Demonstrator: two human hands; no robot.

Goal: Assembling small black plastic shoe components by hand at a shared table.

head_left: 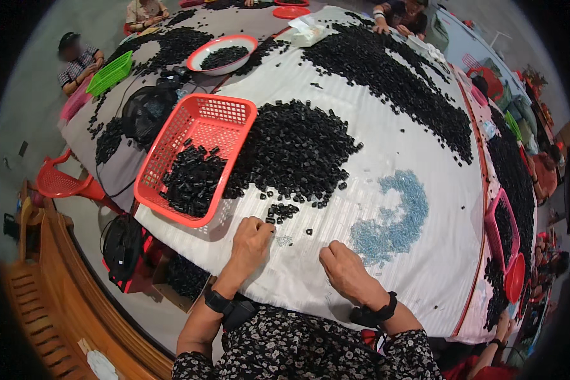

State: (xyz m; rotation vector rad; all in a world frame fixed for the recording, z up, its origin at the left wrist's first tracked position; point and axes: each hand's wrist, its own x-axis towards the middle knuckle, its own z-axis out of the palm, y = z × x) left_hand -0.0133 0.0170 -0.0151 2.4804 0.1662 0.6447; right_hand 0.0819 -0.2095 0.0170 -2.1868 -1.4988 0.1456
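I am looking down at a tabletop [386, 145] covered with a white cloth. My left hand [252, 239] is resting low in the middle of the frame, its fingers curled together and pinching at a few small black parts [282, 211] that are lying in a loose cluster just above it; whether a part is actually sitting between the fingertips I cannot tell. My right hand [343, 269] is lying just to the right, loosely closed, knuckles up, holding nothing that I can see. Each wrist is wearing one black band.

Above the left hand one red basket [196, 155] is sitting tilted at the tabletop's left edge, partly filled with black parts. Touching its right side, one big heap of black parts [297, 149] is spreading across the centre. To the right of my right hand one patch of small pale blue parts [392, 218] is lying in a curved shape. A second long heap of black parts [392, 76] is running across the upper right.

In the upper left one white bowl with a red rim [221, 54] is holding more black parts, and one green basket [111, 73] is standing beside a seated person [79, 60]. One pink basket [503, 228] is sitting at the right edge. One red plastic stool [63, 183] is standing on the floor at the left.
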